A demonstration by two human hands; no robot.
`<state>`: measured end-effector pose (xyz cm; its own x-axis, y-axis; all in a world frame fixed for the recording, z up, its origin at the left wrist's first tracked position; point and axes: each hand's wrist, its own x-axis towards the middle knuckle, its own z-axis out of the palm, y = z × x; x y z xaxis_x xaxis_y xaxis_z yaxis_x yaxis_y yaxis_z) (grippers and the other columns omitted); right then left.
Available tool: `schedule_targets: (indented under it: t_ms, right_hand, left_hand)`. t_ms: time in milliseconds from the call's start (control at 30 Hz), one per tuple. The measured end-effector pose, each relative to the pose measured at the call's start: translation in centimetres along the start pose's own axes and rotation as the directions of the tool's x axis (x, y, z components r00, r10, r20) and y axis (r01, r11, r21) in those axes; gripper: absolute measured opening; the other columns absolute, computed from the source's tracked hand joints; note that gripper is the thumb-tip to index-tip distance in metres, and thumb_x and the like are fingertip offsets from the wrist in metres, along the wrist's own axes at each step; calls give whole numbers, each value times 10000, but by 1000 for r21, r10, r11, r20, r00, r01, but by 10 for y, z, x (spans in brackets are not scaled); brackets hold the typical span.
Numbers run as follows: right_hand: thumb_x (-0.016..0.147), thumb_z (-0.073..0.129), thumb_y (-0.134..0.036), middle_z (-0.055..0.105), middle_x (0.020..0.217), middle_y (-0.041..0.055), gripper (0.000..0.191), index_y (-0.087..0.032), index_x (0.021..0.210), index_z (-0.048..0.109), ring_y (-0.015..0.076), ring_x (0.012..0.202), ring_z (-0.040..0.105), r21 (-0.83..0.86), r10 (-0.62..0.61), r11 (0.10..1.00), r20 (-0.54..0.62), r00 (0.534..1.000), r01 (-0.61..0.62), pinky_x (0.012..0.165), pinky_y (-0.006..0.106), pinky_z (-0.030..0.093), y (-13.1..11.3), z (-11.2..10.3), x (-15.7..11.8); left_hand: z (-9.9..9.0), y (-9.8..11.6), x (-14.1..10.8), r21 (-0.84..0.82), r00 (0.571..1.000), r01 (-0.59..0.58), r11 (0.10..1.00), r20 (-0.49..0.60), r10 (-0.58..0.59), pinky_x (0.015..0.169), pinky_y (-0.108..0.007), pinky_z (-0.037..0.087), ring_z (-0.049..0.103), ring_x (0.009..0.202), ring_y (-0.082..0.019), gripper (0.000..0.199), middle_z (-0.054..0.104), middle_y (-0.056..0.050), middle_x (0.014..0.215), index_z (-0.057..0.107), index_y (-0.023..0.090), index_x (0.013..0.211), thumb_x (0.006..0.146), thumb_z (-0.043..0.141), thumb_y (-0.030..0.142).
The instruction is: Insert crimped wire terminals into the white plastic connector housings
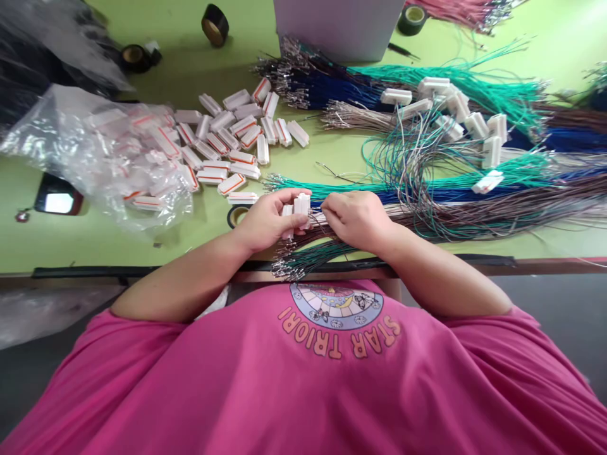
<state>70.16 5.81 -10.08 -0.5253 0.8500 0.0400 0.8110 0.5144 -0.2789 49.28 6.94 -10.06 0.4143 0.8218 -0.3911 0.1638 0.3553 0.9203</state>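
My left hand (268, 221) is closed round white plastic connectors (302, 205) near the table's front edge. Just to its right, my right hand (355, 218) is pinched beside a thin wire that runs toward the connectors; its fingertips are too small to make out fully. Bundles of brown wires (474, 205) and green wires (332, 188) lie under and behind both hands. Dark green wires (327, 253) with metal tips lie in front of them. Loose white connectors (232, 142), several with orange strips, are spread behind my left hand.
A clear plastic bag (109, 158) of connectors lies at the left, by a phone (59, 194). Wired connectors (450, 104) sit on cables at the right. A grey box (336, 28) stands at the back. Rolls of black tape (215, 25) lie about.
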Motion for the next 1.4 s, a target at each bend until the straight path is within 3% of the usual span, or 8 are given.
schedule_targets:
  t_ms: [333,433,633,900,1233,1400]
  right_hand:
    - [979,430,-237,745,851,117,298,-115,1044,695,172,643,527,-53,27,998,157,987,-18,608,322,203,-16,-6,4]
    - [992,424,-259,748,877,113,314,-118,1027,702,168,663,542,36,18,999,98,995,-21,619,312,238,-14,-2,5]
    - [979,416,-256,725,852,93,321,-136,893,701,161,723,565,234,-21,971,-104,994,44,685,297,329,-5,6,2]
    - [975,433,-269,678,772,69,290,-137,905,682,146,632,466,212,-26,977,-14,1000,28,619,306,244,-15,9,4]
    - [902,517,-221,621,662,5,242,-150,749,690,101,602,436,523,127,848,-45,991,-85,609,264,252,-18,-7,4]
    - [898,520,-213,656,689,13,252,-153,760,723,103,611,461,527,126,845,-27,992,-93,614,265,259,-17,-6,4]
  left_hand:
    - [1,-6,1,-4,999,0,1000,33,0,407,-179,373,536,464,-76,587,667,22,654,625,106,1256,708,801,220]
    - [-1,-10,4,-71,998,14,997,54,-10,420,-178,399,590,509,-95,618,676,8,688,637,118,1252,693,844,280]
    - [-6,-13,7,-230,999,22,973,39,-13,585,-238,586,654,625,-105,611,705,-3,858,679,157,1192,640,903,294]
    - [-4,-13,7,-268,997,50,962,77,-30,538,-196,548,636,558,-89,631,706,13,753,721,157,1147,590,956,338]
    - [-8,-7,4,-222,992,44,974,121,-18,507,-207,545,641,554,-104,586,724,-3,790,730,193,1106,591,945,373]
    - [-8,-12,4,-165,997,12,986,79,1,549,-228,570,667,579,-117,569,742,-8,819,729,213,1117,605,931,358]
